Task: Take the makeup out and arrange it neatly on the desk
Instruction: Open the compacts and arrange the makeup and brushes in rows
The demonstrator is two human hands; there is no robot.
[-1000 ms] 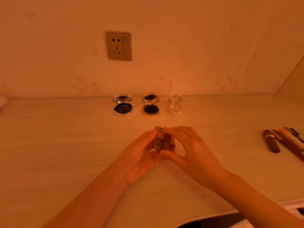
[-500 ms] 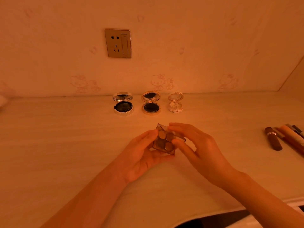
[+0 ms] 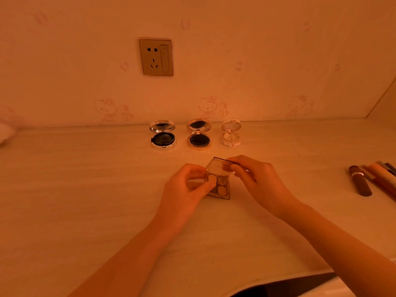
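While left hand grips it — clear square palette | lid raised | round pans

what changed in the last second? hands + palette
The right hand has lifted the palette's clear lid up and back, so it now stands open over the pans; a second ago it looked closed between both hands. The left hand still grips the palette. The three open compacts and the tubes at right have not moved.

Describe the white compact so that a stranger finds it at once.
Below the wall socket, three open round compacts stand in a row at the back of the desk. The white compact is the rightmost. Unlike the silver compact and the gold compact, its inside is pale, not dark.
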